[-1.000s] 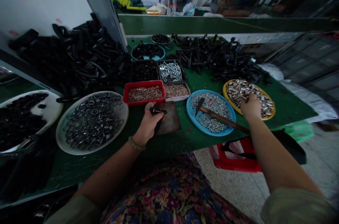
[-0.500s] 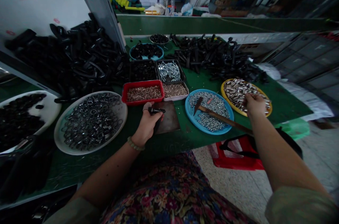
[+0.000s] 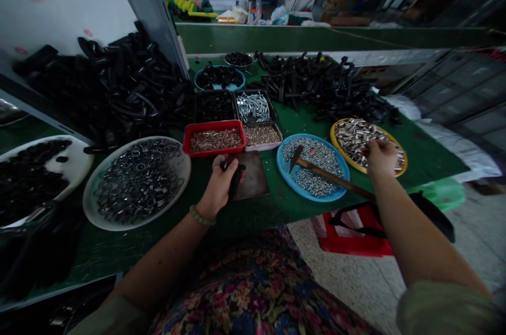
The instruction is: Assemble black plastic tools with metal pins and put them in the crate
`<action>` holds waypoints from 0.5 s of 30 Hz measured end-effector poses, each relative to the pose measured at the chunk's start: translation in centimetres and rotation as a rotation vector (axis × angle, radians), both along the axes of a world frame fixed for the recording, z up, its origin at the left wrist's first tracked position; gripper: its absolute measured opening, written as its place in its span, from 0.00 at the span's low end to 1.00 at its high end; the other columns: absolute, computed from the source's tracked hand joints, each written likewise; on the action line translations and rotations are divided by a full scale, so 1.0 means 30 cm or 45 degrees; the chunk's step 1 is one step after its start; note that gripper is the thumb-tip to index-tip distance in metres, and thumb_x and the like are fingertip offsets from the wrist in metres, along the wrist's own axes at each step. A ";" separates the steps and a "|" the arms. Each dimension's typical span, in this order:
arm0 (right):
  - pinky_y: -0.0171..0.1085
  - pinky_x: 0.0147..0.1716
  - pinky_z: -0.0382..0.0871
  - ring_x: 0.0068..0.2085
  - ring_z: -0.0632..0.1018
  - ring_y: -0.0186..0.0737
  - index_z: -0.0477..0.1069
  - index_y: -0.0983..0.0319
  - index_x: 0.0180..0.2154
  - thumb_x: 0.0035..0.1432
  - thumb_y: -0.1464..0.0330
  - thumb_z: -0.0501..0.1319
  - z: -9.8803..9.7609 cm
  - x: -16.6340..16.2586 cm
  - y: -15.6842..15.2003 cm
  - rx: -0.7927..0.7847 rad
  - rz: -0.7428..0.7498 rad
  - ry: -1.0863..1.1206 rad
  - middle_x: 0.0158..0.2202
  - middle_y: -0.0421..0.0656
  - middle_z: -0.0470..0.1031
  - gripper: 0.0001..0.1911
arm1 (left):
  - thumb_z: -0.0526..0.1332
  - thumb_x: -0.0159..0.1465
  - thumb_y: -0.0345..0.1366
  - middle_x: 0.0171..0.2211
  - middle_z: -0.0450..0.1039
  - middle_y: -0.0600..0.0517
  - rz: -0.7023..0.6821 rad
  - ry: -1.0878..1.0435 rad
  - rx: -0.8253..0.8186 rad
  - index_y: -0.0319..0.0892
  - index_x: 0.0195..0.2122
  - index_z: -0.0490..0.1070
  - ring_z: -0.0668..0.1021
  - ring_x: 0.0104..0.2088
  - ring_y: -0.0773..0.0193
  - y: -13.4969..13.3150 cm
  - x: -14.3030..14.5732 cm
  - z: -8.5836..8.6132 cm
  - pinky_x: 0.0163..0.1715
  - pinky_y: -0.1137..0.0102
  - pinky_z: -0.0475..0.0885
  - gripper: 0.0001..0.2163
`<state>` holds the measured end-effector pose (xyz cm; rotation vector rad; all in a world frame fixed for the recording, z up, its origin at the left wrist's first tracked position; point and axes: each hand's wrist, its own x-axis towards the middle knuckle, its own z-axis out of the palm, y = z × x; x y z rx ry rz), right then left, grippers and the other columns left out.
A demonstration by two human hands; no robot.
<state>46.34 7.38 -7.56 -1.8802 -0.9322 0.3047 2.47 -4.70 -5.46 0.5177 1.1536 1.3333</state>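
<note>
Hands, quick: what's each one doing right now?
Left hand: closed on a black part.
Right hand: over the yellow plate, fingers curled; whether it holds anything cannot be told.

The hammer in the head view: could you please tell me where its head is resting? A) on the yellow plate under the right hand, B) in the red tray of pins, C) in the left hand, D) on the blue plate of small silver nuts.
D: the hammer lies with its head on the blue plate among the nuts, its handle running toward the table edge, untouched by either hand.
</note>
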 end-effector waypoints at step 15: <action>0.40 0.32 0.70 0.27 0.74 0.40 0.71 0.62 0.35 0.56 0.64 0.59 -0.019 0.018 -0.004 -0.298 0.165 -0.084 0.25 0.41 0.73 0.08 | 0.67 0.47 0.29 0.37 0.69 0.56 -0.028 0.172 -0.015 0.46 0.48 0.59 0.77 0.27 0.70 -0.009 -0.006 -0.008 0.25 0.76 0.74 0.27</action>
